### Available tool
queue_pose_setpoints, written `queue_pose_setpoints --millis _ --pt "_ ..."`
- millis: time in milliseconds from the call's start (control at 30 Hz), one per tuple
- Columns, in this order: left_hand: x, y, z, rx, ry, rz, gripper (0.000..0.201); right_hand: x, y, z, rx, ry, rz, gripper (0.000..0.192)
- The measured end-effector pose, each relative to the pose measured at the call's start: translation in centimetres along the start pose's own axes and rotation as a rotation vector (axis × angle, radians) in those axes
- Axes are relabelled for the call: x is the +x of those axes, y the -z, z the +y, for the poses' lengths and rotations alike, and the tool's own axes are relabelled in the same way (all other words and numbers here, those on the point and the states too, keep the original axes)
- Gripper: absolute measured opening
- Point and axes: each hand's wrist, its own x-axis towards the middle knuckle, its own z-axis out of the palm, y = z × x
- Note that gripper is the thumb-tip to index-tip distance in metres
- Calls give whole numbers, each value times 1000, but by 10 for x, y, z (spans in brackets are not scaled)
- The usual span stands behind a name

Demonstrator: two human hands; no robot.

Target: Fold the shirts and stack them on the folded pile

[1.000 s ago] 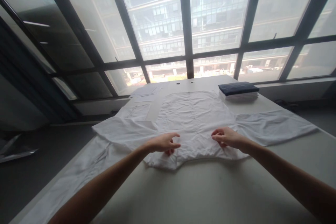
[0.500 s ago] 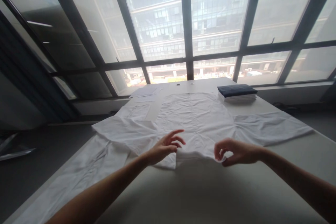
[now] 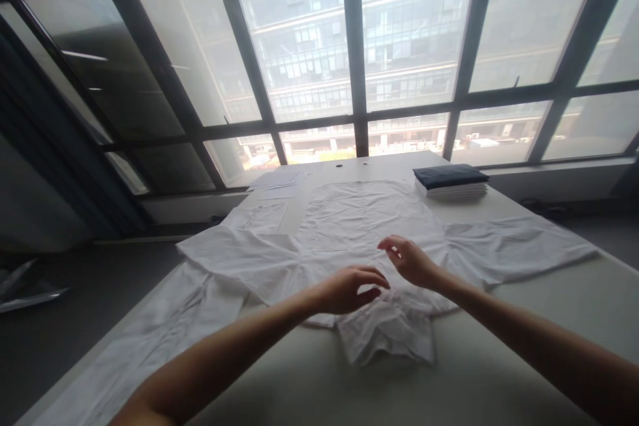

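Spread flat across the tabletop (image 3: 499, 359), a white shirt (image 3: 369, 226) lies with its sleeves thrown out to either side, one trailing off the near left edge. Its near end, the collar (image 3: 387, 336) by the look of it, sits rumpled in a small heap just below the hands. The left hand (image 3: 347, 289) hovers over that heap with curled fingers, thumb and forefinger close together; whether they pinch any cloth cannot be told. The right hand (image 3: 412, 261) hangs a little farther in, over the shirt's middle, fingers loosely spread and holding nothing.

Judging by this, the work is at the smoothing and arranging stage, with the garment laid out but its near end not yet tidy. The next move would call for taking the bunched cloth at two points, one per hand, and drawing it flat and square to the body without dragging the sleeves askew.

At the far right of the tabletop sits a stack (image 3: 452, 181) of folded cloth, dark on top and pale beneath. Some papers (image 3: 277, 181) lie at the far left. Beyond stands a tall window (image 3: 349, 46) facing a building.
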Motion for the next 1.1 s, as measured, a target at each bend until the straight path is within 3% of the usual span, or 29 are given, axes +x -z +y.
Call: queue_pose_setpoints --millis 100,200,367,567,633,700,800,867,967,1100 --pt "-1 -19 -4 107 -113 -202 48 4 -19 14 -148 66 -4 33" --pt "-9 -29 -5 186 -114 -326 59 1 -29 30 -286 41 -59 40" --pt "-12 -30 -5 202 -93 -354 60 -4 -31 43 -434 4 -237 51" --pt "-5 -25 -3 44 -77 -339 58 -4 -29 41 -460 -11 -269 52" --pt "0 -22 -7 -121 -55 -286 51 -4 -29 42 -448 -11 -251 51" --pt "6 -21 -18 -351 11 -135 51 -4 -29 44 -409 8 -198 49" --pt "13 -21 -41 -720 181 113 53 -4 -28 44 -313 63 -33 52" --pt "16 -22 -56 -918 286 166 49 -4 -27 43 -292 122 15 62" --pt "17 -24 -70 -1133 323 213 40 -5 -26 41 -364 150 -124 65" --pt "17 -25 -75 -1294 360 351 28 -4 -27 43 -477 -43 -287 56"
